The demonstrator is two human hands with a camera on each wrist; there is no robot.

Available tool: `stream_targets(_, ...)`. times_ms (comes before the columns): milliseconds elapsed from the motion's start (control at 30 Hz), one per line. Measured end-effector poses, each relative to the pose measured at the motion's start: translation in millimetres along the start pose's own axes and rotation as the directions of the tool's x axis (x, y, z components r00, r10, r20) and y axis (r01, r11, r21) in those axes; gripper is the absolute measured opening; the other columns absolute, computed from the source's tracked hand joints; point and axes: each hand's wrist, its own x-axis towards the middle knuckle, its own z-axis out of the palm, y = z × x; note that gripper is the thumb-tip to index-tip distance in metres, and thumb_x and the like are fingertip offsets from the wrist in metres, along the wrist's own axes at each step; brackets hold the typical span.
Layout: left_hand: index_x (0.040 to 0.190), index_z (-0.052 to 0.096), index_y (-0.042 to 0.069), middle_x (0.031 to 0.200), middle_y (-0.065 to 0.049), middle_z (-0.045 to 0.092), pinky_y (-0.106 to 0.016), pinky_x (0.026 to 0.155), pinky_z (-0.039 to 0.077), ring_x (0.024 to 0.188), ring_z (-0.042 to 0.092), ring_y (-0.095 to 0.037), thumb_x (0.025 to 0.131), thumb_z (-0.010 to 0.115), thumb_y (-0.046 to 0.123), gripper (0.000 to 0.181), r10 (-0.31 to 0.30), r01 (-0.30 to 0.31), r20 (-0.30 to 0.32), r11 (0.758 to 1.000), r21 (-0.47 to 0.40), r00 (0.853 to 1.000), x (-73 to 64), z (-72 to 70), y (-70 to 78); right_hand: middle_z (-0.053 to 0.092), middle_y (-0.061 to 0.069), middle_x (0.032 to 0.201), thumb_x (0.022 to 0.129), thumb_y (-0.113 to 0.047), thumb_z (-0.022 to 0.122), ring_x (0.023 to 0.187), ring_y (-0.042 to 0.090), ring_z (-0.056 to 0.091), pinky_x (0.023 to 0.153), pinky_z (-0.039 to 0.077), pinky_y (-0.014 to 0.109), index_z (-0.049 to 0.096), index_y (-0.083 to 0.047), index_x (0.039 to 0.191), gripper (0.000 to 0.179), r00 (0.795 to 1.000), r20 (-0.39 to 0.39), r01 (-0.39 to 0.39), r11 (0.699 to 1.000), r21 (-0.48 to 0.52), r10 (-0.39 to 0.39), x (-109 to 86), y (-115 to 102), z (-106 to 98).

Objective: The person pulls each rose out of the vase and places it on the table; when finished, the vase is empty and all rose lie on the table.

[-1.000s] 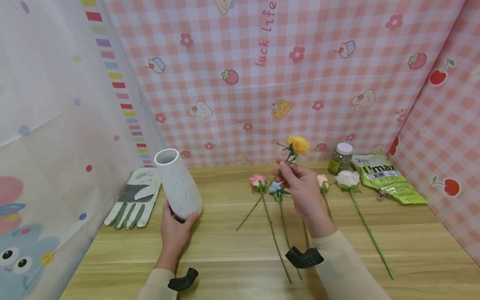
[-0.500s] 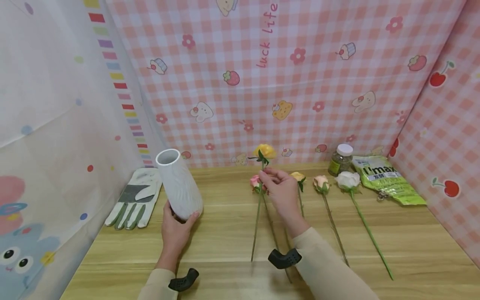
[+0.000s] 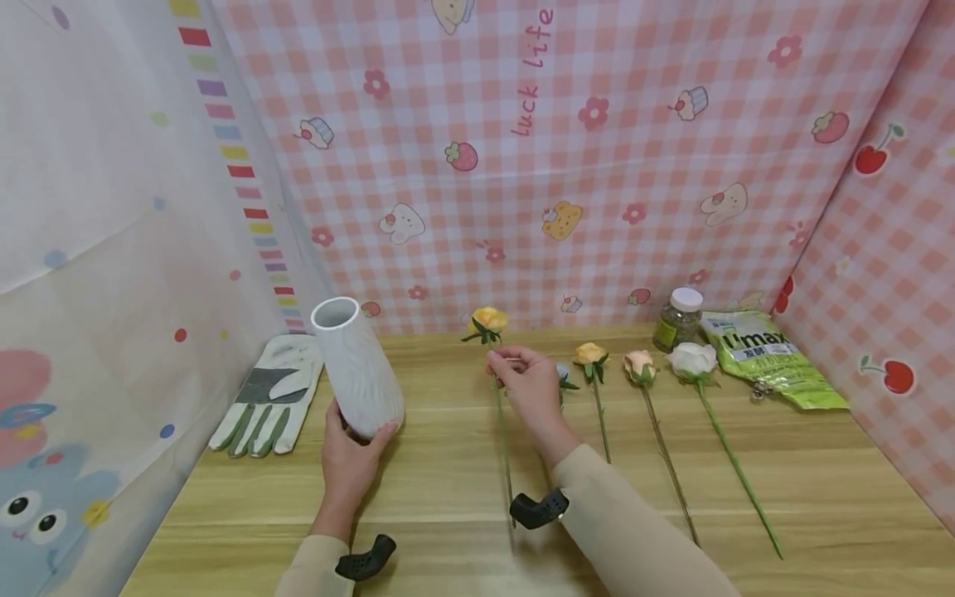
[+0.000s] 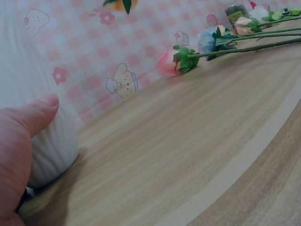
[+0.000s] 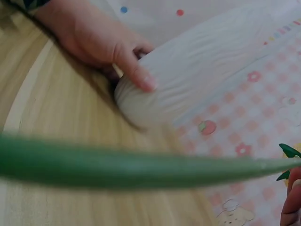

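Observation:
My left hand [image 3: 349, 464] grips the lower part of a white ribbed vase [image 3: 360, 373], thumb on its near right side. The vase stands on the table with its round mouth upward. To its right, my right hand [image 3: 531, 396] pinches the stem of a yellow rose [image 3: 489, 320] just below the bloom; the stem hangs down, almost upright. A pink rose [image 4: 168, 62] lies on the table in the left wrist view, hidden behind my right hand in the head view. In the right wrist view the held green stem [image 5: 141, 168] crosses close to the camera.
A blue rose [image 3: 564, 376], a second yellow rose [image 3: 590, 353], a peach rose [image 3: 639, 366] and a white rose [image 3: 692, 360] lie in a row. Behind stand a lidded jar [image 3: 677, 320] and a green bag [image 3: 783, 365]. A work glove [image 3: 270, 395] lies left of the vase.
My right hand has moved left with the yellow rose, away from the other flowers, and its slanted stem has swung nearly upright. My left hand and the vase have stayed in place.

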Motion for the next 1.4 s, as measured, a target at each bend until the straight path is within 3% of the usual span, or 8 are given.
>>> stream_targets(267,0.150,0.026,0.014,0.141,-0.013,0.042,-0.048,0.101,0.036,0.126,0.044,-0.031,0.076,0.081,0.041,0.096,0.002,-0.002,-0.005,1.000,0.001,1.000,-1.0,0.2,-0.4,0.071,0.007,0.084,0.089,-0.013,0.071,0.077,0.030,0.067,0.059,0.052,0.027,0.074,-0.005,0.099,0.014,0.998,0.053,-0.010,0.987,-0.161,0.019,5.4,25.0,11.9)
stream_targets(533,0.150,0.025,0.013,0.142,-0.014,0.042,-0.049,0.101,0.036,0.127,0.044,-0.032,0.076,0.081,0.043,0.097,0.010,-0.010,-0.006,1.000,0.021,1.000,-0.6,0.2,-0.4,0.070,0.004,0.079,0.088,-0.008,0.069,0.068,0.013,0.063,0.059,0.052,0.024,0.071,0.002,0.101,0.017,0.996,0.065,-0.048,0.983,-0.176,0.060,0.7,52.1,19.1)
stream_targets(867,0.150,0.025,0.014,0.142,-0.013,0.042,-0.048,0.101,0.036,0.127,0.044,-0.031,0.076,0.081,0.042,0.097,0.011,-0.011,-0.006,1.000,0.005,1.000,-0.7,-0.5,-0.5,0.069,0.007,0.077,0.088,-0.009,0.070,0.063,0.011,0.060,0.053,0.046,0.022,0.072,-0.002,0.098,0.013,0.993,0.040,-0.106,0.975,-0.195,0.115,-1.2,67.1,20.2)
stream_targets(1033,0.150,0.025,0.015,0.143,-0.013,0.041,-0.048,0.101,0.036,0.128,0.043,-0.032,0.076,0.081,0.043,0.097,0.003,-0.003,-0.002,1.000,0.001,1.000,-1.0,0.2,0.2,0.067,0.008,0.073,0.088,-0.008,0.070,0.057,0.011,0.057,0.049,0.045,0.021,0.072,-0.002,0.096,0.011,0.992,0.053,-0.103,0.974,-0.201,0.116,-2.6,73.6,19.5)
stream_targets(1400,0.151,0.022,0.015,0.144,-0.014,0.040,-0.050,0.100,0.037,0.127,0.043,-0.033,0.076,0.079,0.046,0.099,-0.010,0.010,0.005,1.000,0.019,1.000,-2.1,-0.9,1.1,0.069,0.003,0.077,0.088,-0.010,0.071,0.059,0.013,0.061,0.054,0.049,0.026,0.073,-0.003,0.099,0.014,0.990,0.099,-0.075,0.964,-0.257,0.103,-5.6,75.6,18.2)
